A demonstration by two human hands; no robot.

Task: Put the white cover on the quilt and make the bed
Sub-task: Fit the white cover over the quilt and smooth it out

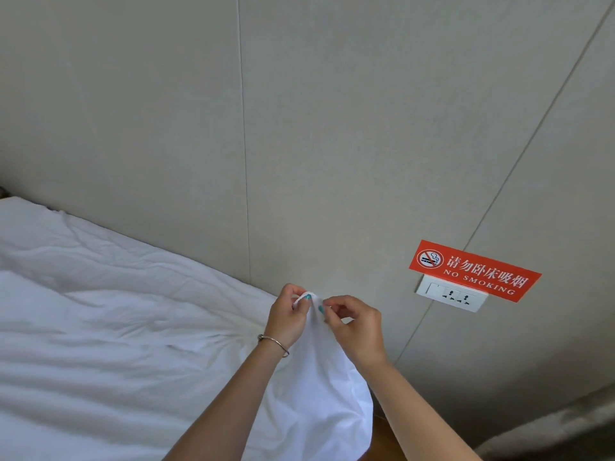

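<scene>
While both of my hands work at the head corner of the bed, my left hand (285, 317) pinches a raised corner of the white cotton quilt cover (319, 371) between thumb and curled fingers, a thin metal bangle (273, 344) sitting on that wrist. My right hand (354, 324) meets it from the other side, fingers curled and pinching the same bunched corner, so the two hands are touching or nearly touching at the fabric peak. Whether the quilt's own corner is inside that pinch cannot be determined; only white cloth shows.

From the held corner the cover hangs down in a loose fold between my forearms and past the bed edge. To my left, the white bedding (109, 327) lies spread over the mattress, wrinkled and not smoothed. Behind the hands stands the beige panelled wall (299, 128), carrying a white double socket plate (452, 297) and, just above it, a red rectangular no-smoking sign (476, 270).

Assessment: the task appears to be mid-way. One corner is being seated or aligned. Remaining, as far as can be judged: the other corners, shaking the cover flat, removing the wrinkles and dressing the bed.
</scene>
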